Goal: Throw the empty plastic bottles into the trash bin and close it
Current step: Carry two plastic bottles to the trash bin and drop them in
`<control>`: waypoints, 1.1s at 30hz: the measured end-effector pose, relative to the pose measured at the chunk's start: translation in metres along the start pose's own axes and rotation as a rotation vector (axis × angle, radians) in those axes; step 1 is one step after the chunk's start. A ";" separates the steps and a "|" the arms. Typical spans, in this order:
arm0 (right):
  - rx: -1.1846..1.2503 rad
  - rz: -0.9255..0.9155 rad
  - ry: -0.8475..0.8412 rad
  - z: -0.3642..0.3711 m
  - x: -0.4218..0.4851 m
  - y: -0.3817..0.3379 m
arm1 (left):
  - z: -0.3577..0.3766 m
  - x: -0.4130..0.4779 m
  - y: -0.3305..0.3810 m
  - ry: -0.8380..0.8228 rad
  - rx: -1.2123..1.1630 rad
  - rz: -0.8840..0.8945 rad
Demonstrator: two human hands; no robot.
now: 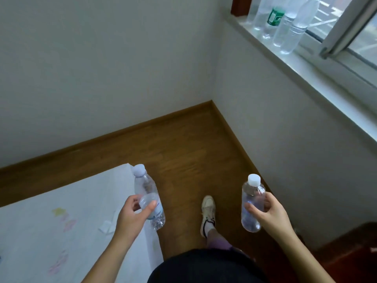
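- Bottles: I grip one clear, white-capped bottle in each hand, both roughly upright above the wooden floor [183, 144].
- My left hand [132, 216] wraps the left bottle [148, 194] at its middle, thumb across the front, beside the white bed [61, 211].
- My right hand [269, 211] clasps the right bottle [252, 203] from its side.
- Between them, my shoe [208, 213] stands on the floor.
- More bottles [285, 21] stand on the windowsill [306, 68], upper right.
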State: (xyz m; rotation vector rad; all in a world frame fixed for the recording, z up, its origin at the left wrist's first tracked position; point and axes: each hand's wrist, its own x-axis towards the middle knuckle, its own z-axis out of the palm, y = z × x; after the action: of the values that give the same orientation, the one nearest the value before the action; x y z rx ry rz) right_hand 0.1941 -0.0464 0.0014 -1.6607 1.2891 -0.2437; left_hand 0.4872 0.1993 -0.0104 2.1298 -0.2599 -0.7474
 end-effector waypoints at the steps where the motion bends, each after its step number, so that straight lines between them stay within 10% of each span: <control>1: 0.003 0.009 -0.005 0.001 0.019 -0.006 | 0.003 0.016 0.009 0.012 0.011 -0.004; 18: -0.220 -0.370 -0.577 0.170 0.319 -0.278 | -0.068 0.167 0.049 0.552 -0.302 -0.371; 33: -0.346 -0.312 -0.436 0.285 0.501 -0.428 | -0.201 0.461 0.148 0.397 -0.379 -0.275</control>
State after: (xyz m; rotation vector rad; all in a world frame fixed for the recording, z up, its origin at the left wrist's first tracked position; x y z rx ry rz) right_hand 0.8584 -0.3177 -0.0004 -2.0685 0.7705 0.1645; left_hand 0.9873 0.0412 0.0051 1.9118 0.3665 -0.4629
